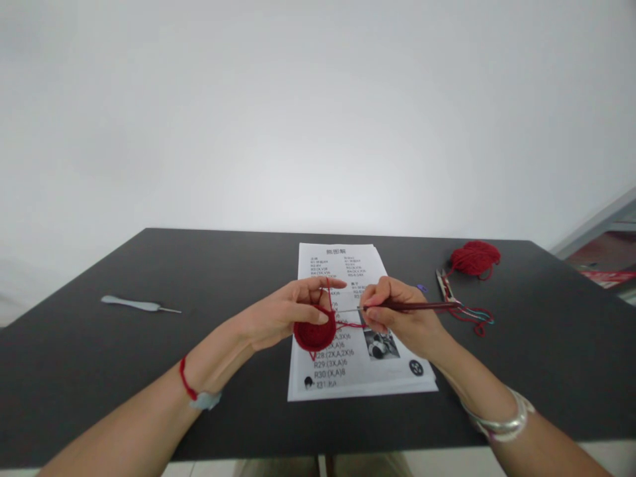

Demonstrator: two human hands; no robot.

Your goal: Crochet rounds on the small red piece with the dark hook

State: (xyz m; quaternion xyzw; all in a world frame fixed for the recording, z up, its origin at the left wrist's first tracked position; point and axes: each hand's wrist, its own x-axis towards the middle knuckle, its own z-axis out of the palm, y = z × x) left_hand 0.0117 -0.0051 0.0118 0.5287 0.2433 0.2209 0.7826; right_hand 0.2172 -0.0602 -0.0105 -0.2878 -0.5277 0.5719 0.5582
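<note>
My left hand (308,301) pinches a round red crochet piece (315,333) between thumb and fingers, with its index finger stretched out and red yarn running over it. My right hand (392,308) is closed around a crochet hook (417,306) with a dark red handle. The hook's thin metal shaft points left, its tip close to the upper right edge of the piece. A strand of red yarn (350,324) runs from the piece toward my right hand. Both hands are above a printed pattern sheet (368,384), covering part of its text.
A grey-handled crochet hook (132,304) lies at the left of the black table (238,265). At the right are a red yarn ball (476,257), small scissors (442,285), a purple stitch marker (422,288) and loose red and teal yarn (479,317). A white wall stands behind.
</note>
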